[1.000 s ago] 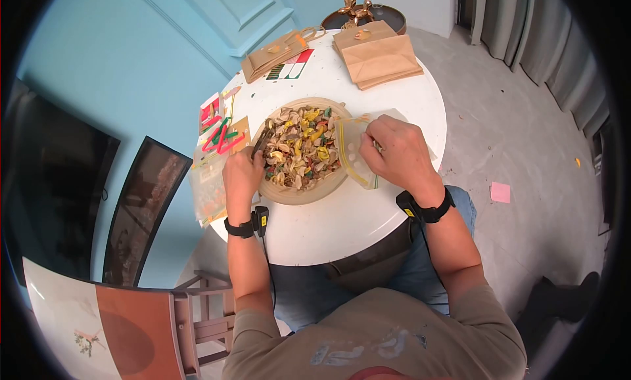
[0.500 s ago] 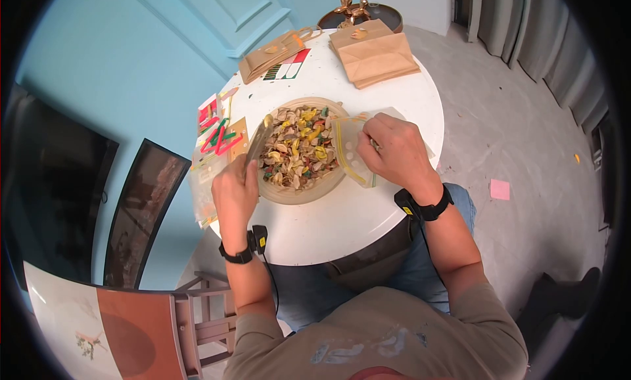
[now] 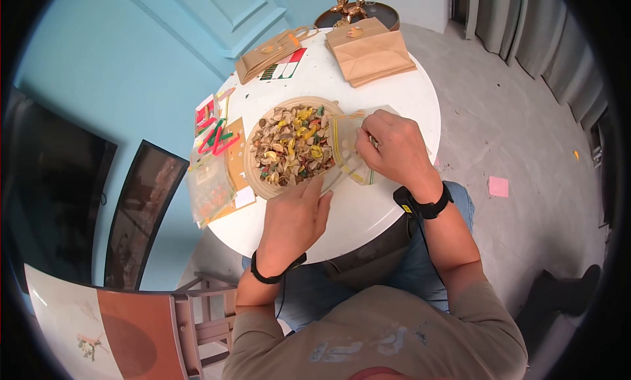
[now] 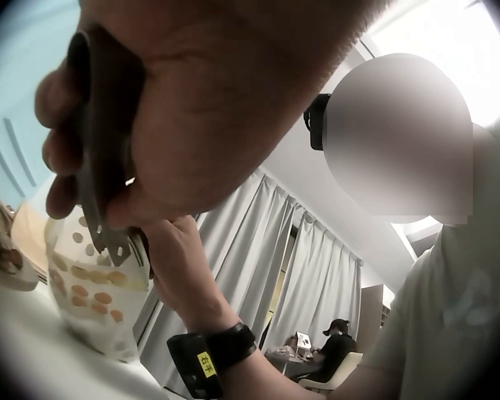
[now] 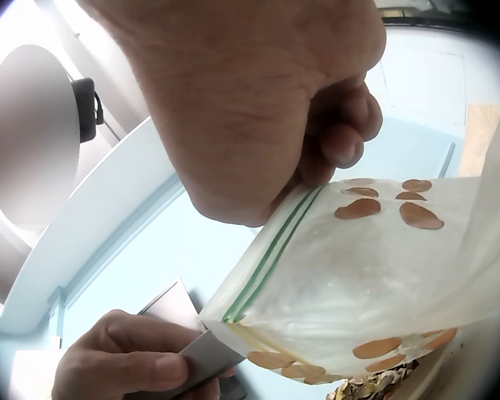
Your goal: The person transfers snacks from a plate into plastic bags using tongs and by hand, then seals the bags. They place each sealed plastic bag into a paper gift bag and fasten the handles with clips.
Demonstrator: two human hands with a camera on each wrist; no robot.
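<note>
A round beige bowl holds dried petals and leaves. Over its right rim hangs a clear zip bag with round spots, its top edge pinched by my right hand. Near the bowl's front rim, my left hand grips a long grey tool; its toothed end is beside the bag's mouth in the left wrist view. Whether the tool holds anything cannot be told.
Brown paper bags stand at the table's back. Pink and green strips and clear bags lie at the left. Beyond the table, a round dark tray holds a shiny copper-coloured figure.
My left hand has moved with the tool from the bowl's left side to its front right, near the bag. My right hand stays nearly in place, still pinching the bag.
</note>
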